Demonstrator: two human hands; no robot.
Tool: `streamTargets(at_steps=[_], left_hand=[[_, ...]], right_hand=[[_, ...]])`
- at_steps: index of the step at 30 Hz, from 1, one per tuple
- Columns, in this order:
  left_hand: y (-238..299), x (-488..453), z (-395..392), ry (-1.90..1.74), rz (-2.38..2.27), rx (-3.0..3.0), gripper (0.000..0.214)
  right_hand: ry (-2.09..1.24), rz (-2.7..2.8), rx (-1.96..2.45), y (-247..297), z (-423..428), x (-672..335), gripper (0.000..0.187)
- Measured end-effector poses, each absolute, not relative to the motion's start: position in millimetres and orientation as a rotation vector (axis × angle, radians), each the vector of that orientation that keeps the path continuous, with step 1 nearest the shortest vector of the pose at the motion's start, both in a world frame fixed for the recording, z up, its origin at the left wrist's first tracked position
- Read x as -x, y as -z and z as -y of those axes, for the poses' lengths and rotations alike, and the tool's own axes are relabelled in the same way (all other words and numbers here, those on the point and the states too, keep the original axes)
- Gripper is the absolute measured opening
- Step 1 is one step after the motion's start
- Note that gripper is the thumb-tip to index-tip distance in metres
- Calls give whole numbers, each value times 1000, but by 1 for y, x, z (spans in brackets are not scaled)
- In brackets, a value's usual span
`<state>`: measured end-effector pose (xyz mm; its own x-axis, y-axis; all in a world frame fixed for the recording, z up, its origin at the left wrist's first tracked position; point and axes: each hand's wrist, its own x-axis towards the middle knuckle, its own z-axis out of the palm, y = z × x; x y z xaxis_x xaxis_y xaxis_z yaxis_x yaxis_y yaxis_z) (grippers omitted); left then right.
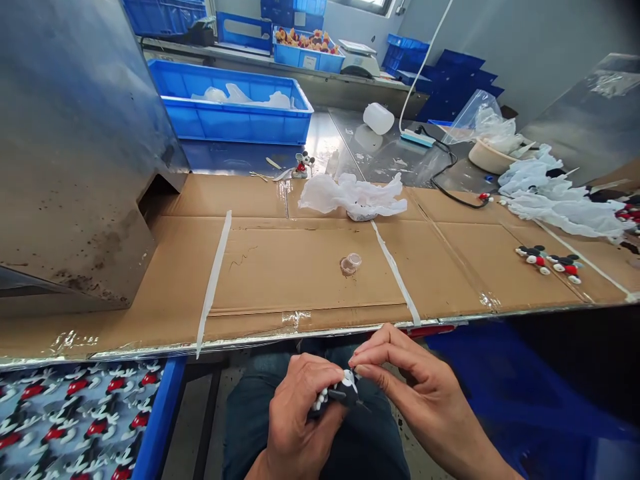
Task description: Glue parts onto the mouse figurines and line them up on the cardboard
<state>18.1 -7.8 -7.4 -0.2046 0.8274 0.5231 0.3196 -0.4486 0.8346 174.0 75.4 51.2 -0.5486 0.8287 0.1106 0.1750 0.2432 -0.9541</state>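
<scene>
figure [349,393], one, held above the lap [249,413].
left hand [300,410] closed round its body; right hand [413,377] nearly shut, fingertips pinching its edge; slack left grip could let it twist loose and fall.

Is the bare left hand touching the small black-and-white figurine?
Touching. The head view shows the bare left hand clasping the small black-and-white figurine between fingers and thumb, with no gap.
</scene>
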Motion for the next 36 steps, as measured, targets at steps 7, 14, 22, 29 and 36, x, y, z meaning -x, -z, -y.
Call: streamTargets(at_steps=[7, 14, 22, 29, 36], left_hand=[[4, -17, 9, -1667, -1359, -1650, 29], [2, -17, 9, -1658, -1382, -1647, 27], [-1, -17, 8, -1631, -1400, -1642, 26], [-2, -16, 7, -1610, -1418, -1651, 27], [-1, -22, 12, -1600, -1418, -1667, 24]], right_hand=[[-1314, 1927, 910, -50, -74, -174, 18], [-1284, 1944, 899, -51, -74, -171, 20], [-1258, 1969, 885, -51, -76, -172, 20], [-1283, 1979, 875, -52, -76, -172, 20], [-1382, 1977, 916, -49, -73, -177, 18]])
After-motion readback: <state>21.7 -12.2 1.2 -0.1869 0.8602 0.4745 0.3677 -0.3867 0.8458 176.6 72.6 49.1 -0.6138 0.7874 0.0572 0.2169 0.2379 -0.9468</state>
